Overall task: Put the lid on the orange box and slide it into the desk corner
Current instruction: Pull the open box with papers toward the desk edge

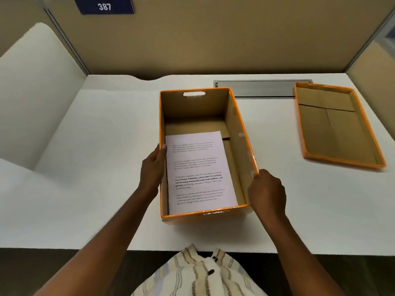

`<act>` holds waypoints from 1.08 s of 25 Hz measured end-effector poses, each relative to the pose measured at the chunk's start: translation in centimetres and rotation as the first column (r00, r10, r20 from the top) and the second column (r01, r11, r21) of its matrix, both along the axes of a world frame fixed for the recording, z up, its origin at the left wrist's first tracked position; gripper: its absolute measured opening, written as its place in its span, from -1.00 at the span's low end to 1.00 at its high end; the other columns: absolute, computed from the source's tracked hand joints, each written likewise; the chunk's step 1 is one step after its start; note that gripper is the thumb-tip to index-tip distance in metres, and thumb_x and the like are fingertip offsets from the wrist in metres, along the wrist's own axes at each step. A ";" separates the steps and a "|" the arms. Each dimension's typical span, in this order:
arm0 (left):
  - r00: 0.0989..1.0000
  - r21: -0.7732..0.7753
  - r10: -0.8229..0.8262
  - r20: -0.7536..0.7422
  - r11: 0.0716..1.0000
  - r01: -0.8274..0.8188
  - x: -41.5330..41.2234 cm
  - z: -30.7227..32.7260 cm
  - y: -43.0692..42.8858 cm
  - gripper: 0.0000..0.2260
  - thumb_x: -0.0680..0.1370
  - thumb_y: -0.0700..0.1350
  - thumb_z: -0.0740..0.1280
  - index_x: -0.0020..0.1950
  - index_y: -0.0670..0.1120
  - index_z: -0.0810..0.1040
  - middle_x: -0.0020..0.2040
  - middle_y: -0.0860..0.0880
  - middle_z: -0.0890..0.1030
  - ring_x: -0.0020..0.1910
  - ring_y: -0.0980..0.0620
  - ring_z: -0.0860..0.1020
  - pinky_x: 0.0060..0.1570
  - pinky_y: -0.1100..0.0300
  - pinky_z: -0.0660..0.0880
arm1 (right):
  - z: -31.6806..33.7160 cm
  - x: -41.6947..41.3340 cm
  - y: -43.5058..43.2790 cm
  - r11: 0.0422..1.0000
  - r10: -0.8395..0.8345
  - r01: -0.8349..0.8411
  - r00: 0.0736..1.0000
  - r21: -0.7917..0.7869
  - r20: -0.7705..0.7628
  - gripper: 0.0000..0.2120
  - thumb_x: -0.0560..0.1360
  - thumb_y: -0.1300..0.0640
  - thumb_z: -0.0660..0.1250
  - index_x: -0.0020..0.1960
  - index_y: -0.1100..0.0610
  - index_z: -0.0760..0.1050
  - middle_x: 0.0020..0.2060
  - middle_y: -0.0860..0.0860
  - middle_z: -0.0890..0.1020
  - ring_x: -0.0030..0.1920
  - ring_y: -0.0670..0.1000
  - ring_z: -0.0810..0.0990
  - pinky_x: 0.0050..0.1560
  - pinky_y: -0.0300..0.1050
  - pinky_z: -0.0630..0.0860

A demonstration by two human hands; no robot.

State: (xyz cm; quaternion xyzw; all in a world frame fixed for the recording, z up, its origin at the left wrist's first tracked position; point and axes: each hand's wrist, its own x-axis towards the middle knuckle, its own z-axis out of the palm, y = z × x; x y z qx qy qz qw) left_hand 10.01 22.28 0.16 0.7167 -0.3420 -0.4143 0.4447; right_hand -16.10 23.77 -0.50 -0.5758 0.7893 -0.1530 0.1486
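Note:
An open orange box (237, 133) with a brown cardboard inside stands on the white desk in the middle. A printed sheet of paper (199, 171) lies tilted inside it, against the near left. My left hand (152, 167) holds the sheet's left edge at the box's left wall. My right hand (267, 193) rests against the box's right wall near its front corner, fingers curled at the rim. The orange lid (333, 127) lies upside down on the desk at the right, apart from the box.
The white desk (106, 146) is enclosed by tan partition walls at the back and both sides. A grey metal cable cover (256, 88) sits behind the box. A blue sign reading 387 (104, 6) hangs at the top left. The desk's back right corner lies behind the lid.

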 end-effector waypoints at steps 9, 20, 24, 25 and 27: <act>0.986 0.042 -0.162 0.035 0.986 0.160 2.4 -2.3 -0.8 -0.52 0.60 0.25 0.05 0.27 0.01 0.56 0.09 -0.01 0.68 -0.08 0.13 0.63 -0.29 0.31 0.47 | -1.2 2.7 1.6 0.995 -0.098 0.097 0.994 -0.027 -0.038 -0.74 0.60 0.09 0.11 -0.05 0.22 0.51 -0.18 0.16 0.67 -0.20 0.20 0.65 -0.25 -0.09 0.50; 0.814 -0.279 -0.095 0.574 0.911 0.303 -1.3 2.2 -1.6 -0.62 0.57 0.06 0.21 0.12 -0.22 0.59 0.12 -0.19 0.64 0.13 -0.12 0.56 0.10 0.31 0.31 | -0.6 0.4 0.4 0.971 -0.196 0.207 0.976 -0.117 0.099 -0.53 0.58 -0.14 0.04 0.24 0.17 0.43 0.14 0.14 0.62 0.12 0.21 0.58 0.03 0.02 0.48; 0.815 -0.277 -0.284 0.504 0.841 0.465 -9.0 4.6 -3.9 -0.71 0.59 0.01 0.27 0.10 -0.16 0.64 0.10 -0.11 0.68 0.09 -0.03 0.58 0.03 0.12 0.52 | -0.6 -3.7 -3.4 0.967 -0.190 0.206 0.975 -0.147 0.116 -0.59 0.58 -0.10 0.10 0.21 0.19 0.44 0.12 0.14 0.62 0.12 0.22 0.56 -0.01 0.00 0.47; 0.800 -0.268 -0.339 0.496 0.816 0.512 -11.0 4.9 -4.7 -0.72 0.59 0.01 0.28 0.08 -0.17 0.65 0.06 -0.11 0.69 0.05 -0.04 0.60 0.01 0.06 0.54 | -0.8 -4.8 -4.4 0.969 -0.186 0.201 0.977 -0.146 0.109 -0.60 0.57 -0.09 0.11 0.20 0.20 0.43 0.11 0.14 0.62 0.12 0.23 0.55 -0.01 0.01 0.46; 0.772 -0.220 -0.447 0.452 0.783 0.582 -16.0 5.3 -6.7 -0.71 0.58 0.04 0.29 0.02 -0.16 0.66 -0.03 -0.08 0.70 -0.05 -0.01 0.61 -0.07 0.13 0.50 | -1.2 -8.0 -6.5 0.973 -0.173 0.184 0.981 -0.143 0.082 -0.62 0.56 -0.07 0.14 0.17 0.22 0.42 0.09 0.15 0.61 0.12 0.23 0.54 -0.01 0.02 0.45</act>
